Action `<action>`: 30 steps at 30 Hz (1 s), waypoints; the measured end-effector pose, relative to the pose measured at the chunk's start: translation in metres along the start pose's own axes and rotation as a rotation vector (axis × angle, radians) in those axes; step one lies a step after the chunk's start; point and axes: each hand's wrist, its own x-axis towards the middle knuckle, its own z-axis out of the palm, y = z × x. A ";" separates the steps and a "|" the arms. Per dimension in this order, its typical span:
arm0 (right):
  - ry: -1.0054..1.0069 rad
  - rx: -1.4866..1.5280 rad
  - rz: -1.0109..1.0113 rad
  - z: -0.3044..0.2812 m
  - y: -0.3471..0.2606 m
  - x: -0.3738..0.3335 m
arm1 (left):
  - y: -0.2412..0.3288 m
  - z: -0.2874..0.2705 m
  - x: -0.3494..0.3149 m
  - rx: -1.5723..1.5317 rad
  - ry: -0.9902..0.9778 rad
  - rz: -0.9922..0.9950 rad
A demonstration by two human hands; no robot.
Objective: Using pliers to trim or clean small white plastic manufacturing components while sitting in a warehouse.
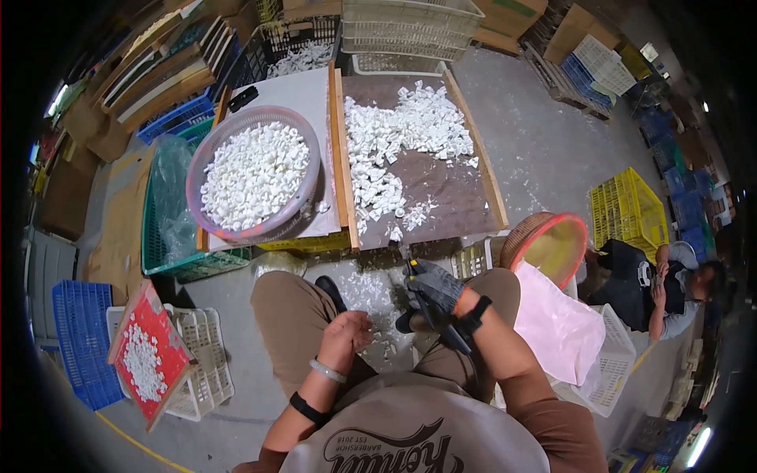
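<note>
My right hand (438,285), in a grey work glove, is closed round black-handled pliers (454,337) with yellow parts. Their slim tip points away from me, just before the near edge of a brown work board (441,197). My bare left hand (347,335) hovers over my lap with its fingers curled together; whether something small is in them is hidden. Small white plastic parts (422,122) lie heaped on the board's far and left sides. To the left, a pink round basket (192,185) is filled with small white pieces.
A red tray (169,347) of white pieces rests on a white crate at left. At right, a red-rimmed basket (572,236), a pink cloth (556,323) and a yellow crate (628,209) stand near another person (662,284). White scraps (367,296) litter the floor between my legs.
</note>
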 end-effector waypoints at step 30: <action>-0.292 -0.455 -0.060 0.069 0.050 -0.139 | 0.019 0.006 -0.042 -0.362 -0.190 -0.155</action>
